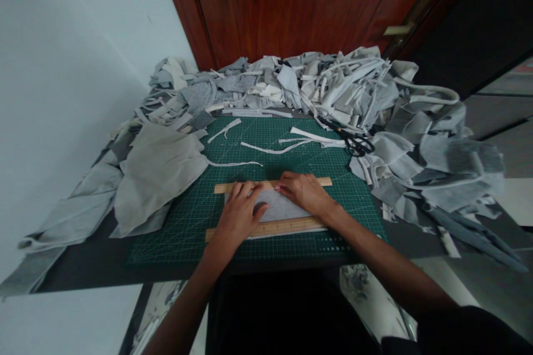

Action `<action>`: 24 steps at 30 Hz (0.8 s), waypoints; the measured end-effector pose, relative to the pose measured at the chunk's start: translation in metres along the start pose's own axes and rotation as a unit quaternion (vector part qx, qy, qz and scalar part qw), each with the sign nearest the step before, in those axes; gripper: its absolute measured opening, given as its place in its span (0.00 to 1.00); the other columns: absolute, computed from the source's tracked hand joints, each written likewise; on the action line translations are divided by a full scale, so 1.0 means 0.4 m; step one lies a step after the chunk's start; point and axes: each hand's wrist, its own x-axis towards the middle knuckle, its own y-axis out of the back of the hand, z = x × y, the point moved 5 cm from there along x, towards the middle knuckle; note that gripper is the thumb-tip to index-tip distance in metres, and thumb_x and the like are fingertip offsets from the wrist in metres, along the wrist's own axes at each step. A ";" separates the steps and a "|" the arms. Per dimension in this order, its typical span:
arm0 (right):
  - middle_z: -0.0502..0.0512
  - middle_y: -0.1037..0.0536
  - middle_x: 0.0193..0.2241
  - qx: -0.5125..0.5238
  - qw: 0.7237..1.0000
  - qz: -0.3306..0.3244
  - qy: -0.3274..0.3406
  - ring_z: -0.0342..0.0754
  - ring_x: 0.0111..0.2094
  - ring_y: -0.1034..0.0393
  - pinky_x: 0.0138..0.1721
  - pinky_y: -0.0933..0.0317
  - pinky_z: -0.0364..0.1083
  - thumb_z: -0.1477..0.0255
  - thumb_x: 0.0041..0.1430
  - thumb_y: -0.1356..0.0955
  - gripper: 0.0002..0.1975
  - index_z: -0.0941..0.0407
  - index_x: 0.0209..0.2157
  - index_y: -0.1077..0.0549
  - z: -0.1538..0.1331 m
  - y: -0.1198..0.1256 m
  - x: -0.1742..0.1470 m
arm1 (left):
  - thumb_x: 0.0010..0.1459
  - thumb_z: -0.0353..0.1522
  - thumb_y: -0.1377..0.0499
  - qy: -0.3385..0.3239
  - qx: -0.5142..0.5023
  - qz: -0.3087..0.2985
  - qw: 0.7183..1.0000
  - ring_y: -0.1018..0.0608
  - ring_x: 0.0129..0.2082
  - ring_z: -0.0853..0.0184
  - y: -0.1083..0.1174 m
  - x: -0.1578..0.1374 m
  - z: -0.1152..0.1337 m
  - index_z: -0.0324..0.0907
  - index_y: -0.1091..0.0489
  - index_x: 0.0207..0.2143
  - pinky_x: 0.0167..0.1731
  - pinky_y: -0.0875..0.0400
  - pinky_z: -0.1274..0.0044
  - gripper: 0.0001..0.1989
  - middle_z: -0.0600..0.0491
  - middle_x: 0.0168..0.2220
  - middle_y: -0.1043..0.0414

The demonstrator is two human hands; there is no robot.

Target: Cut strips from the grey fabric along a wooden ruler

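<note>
A piece of light grey fabric (pixel 280 206) lies on the green cutting mat (pixel 266 249). One wooden ruler (pixel 323 182) runs along the fabric's far edge; a second wooden ruler (pixel 275 227) crosses its near side. My left hand (pixel 238 213) rests with fingers apart over the fabric's left part, its fingertips at the far ruler. At the middle of that ruler, my right hand (pixel 306 191) has its fingers curled and pressed together in a pinch. Whatever sits between those fingertips is too small to make out.
Heaped grey fabric scraps (pixel 233 86) line the table's back and right side. A larger grey cloth (pixel 160 169) lies left. Thin fabric strips (pixel 275 150) and black scissors (pixel 356 141) are on the mat's far part. Behind stands a reddish wooden door (pixel 291 5); a white wall (pixel 75 83) borders the left.
</note>
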 end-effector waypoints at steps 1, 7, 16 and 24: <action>0.55 0.19 0.43 -0.004 1.000 0.000 -0.005 0.47 0.38 0.23 0.34 0.43 0.43 0.68 0.77 0.35 0.13 0.54 0.47 0.17 0.013 0.004 -0.010 | 0.70 0.36 0.39 0.000 0.000 -0.001 1.000 0.30 0.56 0.52 0.000 0.000 0.000 0.42 0.30 0.63 0.60 0.30 0.59 0.21 0.45 0.55 0.29; 0.54 0.18 0.44 -0.029 0.999 0.011 -0.033 0.47 0.37 0.22 0.34 0.41 0.43 0.68 0.76 0.34 0.12 0.52 0.46 0.17 0.108 0.018 -0.083 | 0.69 0.35 0.39 -0.005 -0.019 -0.004 1.000 0.30 0.56 0.52 -0.002 0.003 -0.005 0.44 0.30 0.62 0.60 0.29 0.57 0.20 0.47 0.55 0.28; 0.56 0.17 0.45 -0.055 0.997 0.013 -0.057 0.48 0.38 0.21 0.35 0.39 0.43 0.68 0.76 0.35 0.13 0.53 0.46 0.17 0.174 0.034 -0.135 | 0.69 0.35 0.40 -0.006 -0.015 0.013 1.000 0.29 0.55 0.52 -0.003 -0.001 -0.005 0.44 0.30 0.62 0.58 0.28 0.57 0.21 0.46 0.54 0.29; 0.55 0.17 0.45 -0.093 0.992 0.000 -0.081 0.49 0.38 0.20 0.32 0.40 0.44 0.69 0.76 0.35 0.13 0.53 0.44 0.17 0.176 0.045 -0.140 | 0.70 0.25 0.47 -0.020 -0.028 0.001 0.999 0.29 0.55 0.55 -0.006 -0.003 -0.019 0.44 0.31 0.65 0.59 0.28 0.60 0.23 0.46 0.53 0.28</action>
